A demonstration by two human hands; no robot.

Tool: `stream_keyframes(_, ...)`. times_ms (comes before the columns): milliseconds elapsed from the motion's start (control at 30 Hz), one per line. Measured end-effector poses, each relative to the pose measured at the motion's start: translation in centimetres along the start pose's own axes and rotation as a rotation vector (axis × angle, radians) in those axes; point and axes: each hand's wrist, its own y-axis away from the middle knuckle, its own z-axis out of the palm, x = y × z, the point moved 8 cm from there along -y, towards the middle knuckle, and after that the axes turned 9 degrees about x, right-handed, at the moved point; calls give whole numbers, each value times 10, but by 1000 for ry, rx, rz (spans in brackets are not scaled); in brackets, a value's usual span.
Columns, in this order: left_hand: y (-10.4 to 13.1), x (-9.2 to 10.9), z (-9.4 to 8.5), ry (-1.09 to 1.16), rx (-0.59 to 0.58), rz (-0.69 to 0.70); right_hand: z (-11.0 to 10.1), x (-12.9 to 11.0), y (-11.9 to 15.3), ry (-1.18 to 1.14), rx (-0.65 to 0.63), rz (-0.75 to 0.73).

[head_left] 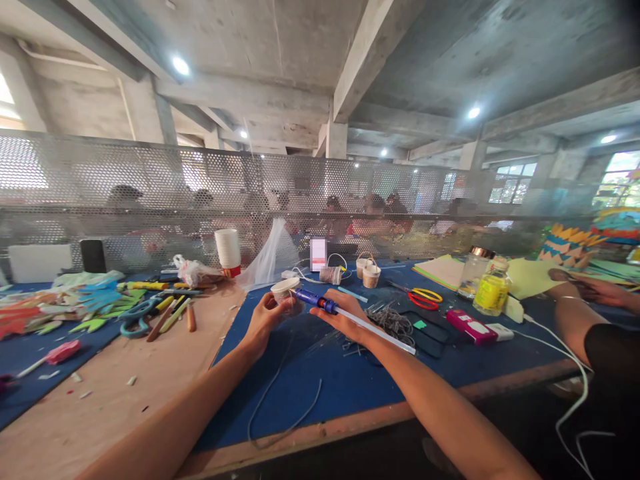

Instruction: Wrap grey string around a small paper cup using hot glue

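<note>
My left hand (264, 323) is closed around a small white paper cup (285, 286), its rim facing up. In my right hand (346, 316) is a blue glue gun (314, 300), with a long whitish glue stick (376, 329) reaching out of its back over my wrist. The gun's nozzle end is close to the cup's side; whether they touch I cannot tell. Grey cord (393, 323) lies in a tangled heap beside my right wrist. Beyond my hands stand a small cord-wrapped cup (371, 276) with a handle and a propped phone (317, 255).
Scissors (425, 297), a yellow bottle (491, 290) and a pink box (471, 327) lie to the right, where another person's hand (597, 288) holds yellow paper. Stacked paper cups (228, 248), blue-handled scissors (136, 320) and felt scraps (83, 300) sit left. A perforated metal screen (150, 170) stands behind.
</note>
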Motion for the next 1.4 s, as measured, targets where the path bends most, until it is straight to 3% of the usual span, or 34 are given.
stream_keyframes(1400,-3,-5,-1,-1,-27,3,-3,4,2,35,34,45)
